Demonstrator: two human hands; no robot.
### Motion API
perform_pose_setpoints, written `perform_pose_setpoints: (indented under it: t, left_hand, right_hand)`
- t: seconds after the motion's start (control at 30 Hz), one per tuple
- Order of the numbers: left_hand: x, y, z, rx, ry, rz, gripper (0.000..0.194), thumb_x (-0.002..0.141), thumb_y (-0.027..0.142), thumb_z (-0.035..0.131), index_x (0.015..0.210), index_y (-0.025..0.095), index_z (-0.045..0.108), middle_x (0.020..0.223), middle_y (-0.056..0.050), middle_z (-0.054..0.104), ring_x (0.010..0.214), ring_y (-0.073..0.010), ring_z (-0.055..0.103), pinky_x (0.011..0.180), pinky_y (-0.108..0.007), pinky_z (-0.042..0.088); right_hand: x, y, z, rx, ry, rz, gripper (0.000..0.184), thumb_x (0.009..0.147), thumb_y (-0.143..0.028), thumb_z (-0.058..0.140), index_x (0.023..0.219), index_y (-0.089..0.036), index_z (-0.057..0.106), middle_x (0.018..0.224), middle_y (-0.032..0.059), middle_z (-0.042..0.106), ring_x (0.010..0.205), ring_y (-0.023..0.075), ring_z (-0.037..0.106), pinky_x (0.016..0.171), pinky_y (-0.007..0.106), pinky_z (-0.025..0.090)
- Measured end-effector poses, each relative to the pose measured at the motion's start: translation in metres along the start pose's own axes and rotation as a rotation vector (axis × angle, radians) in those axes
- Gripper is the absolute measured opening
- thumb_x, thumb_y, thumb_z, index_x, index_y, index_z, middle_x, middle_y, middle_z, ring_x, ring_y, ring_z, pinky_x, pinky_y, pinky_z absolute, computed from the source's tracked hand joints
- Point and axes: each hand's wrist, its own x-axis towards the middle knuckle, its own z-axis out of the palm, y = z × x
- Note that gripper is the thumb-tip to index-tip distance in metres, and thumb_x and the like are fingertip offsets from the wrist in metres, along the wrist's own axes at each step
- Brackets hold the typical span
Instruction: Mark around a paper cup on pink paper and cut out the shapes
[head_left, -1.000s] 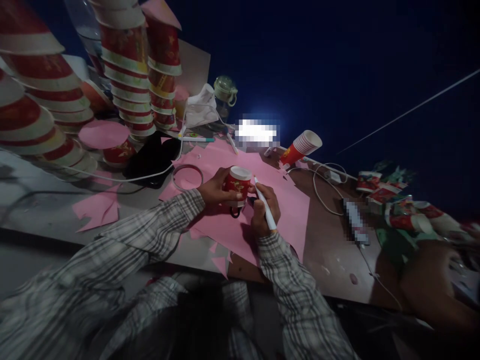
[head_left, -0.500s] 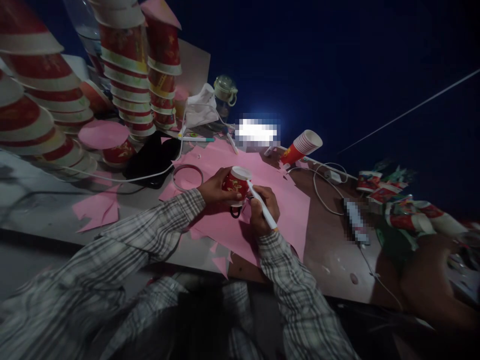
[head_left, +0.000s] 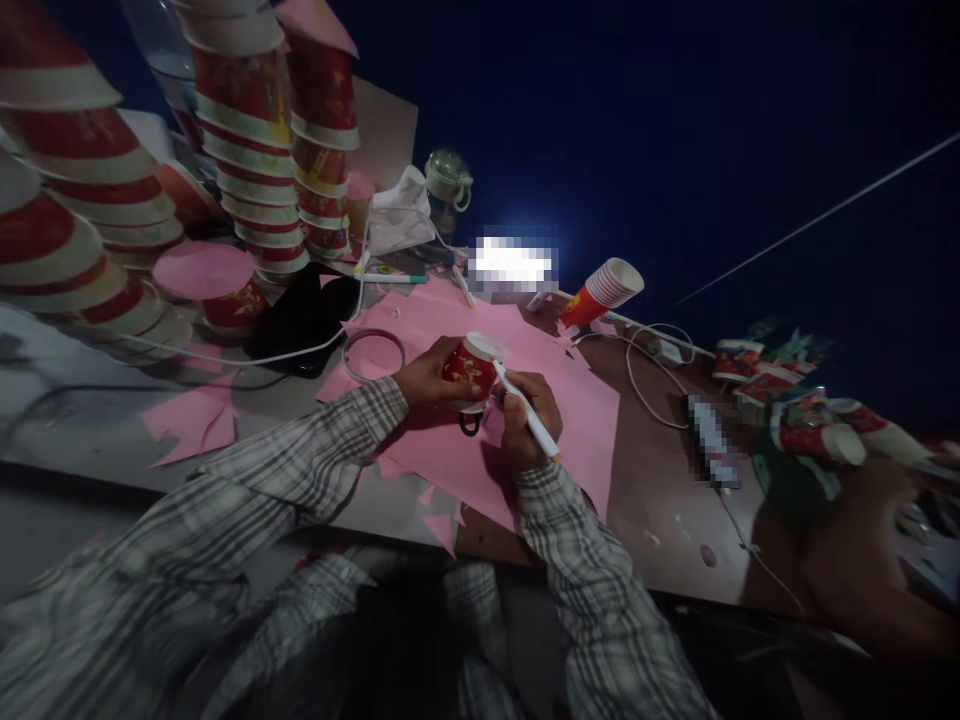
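My left hand (head_left: 427, 372) is closed around a small red paper cup (head_left: 463, 372) with gold decoration, its white end facing up and tilted slightly right. In my right hand (head_left: 531, 418), gripped like a pencil, is a white marker pen (head_left: 538, 430). The pen's upper end meets or nearly meets the cup's right side; I cannot tell if they touch. Beneath both hands spreads a large pink paper sheet (head_left: 581, 400). A dark loop (head_left: 470, 425), perhaps a scissors handle, shows just under the cup.
Stacks of red-and-white paper cups (head_left: 255, 150) tower at the left. Near them lie a black phone-like slab (head_left: 307, 325) and a roll of tape (head_left: 373, 355). Nested cups (head_left: 604, 292) lean at the back right. Cables (head_left: 645, 400) cross the table, and another person's arm (head_left: 847, 560) rests at the right.
The cup has tipped very slightly to the right in my left hand. Both hands keep their hold, and the pen stays at the cup's side.
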Motion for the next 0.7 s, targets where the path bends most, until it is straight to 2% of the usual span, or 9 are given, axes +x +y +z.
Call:
perform_pose_setpoints:
  t: [0.33,0.6,0.7]
  left_hand:
    - [-0.0004,0.0047,0.0009,-0.144,-0.022,-0.044,0.069,0.061,0.026,0.090,0.123,0.018,0.060,0.116,-0.008,0.068,0.112,-0.0277,0.066,0.104,-0.049,0.051]
    - [0.0010,0.0058,-0.0018,-0.074,0.006,-0.089,0.075,0.058,0.027,0.090,0.125,0.017,0.058,0.120,-0.010,0.066,0.116,-0.0303,0.064,0.108,-0.054,0.048]
    - [-0.0002,0.0048,-0.0009,-0.123,-0.011,-0.074,0.075,0.060,0.031,0.090,0.127,0.017,0.057,0.120,-0.011,0.067,0.116,-0.0311,0.064,0.107,-0.055,0.049]
  right_hand:
    - [0.0017,-0.0023,0.0049,0.035,0.114,0.173,0.028,0.097,-0.044,0.056,0.102,-0.019,0.069,0.086,0.0045,0.070,0.077,0.0183,0.070,0.068,0.034,0.059]
    - [-0.0019,0.0019,0.0003,0.099,0.050,0.126,0.020,0.097,-0.037,0.059,0.099,-0.020,0.071,0.079,0.0016,0.069,0.066,0.0156,0.067,0.059,0.029,0.056]
    - [-0.0024,0.0007,0.0003,0.086,0.041,0.081,0.020,0.098,-0.035,0.057,0.103,-0.021,0.071,0.085,0.0036,0.071,0.076,0.0186,0.072,0.068,0.034,0.060]
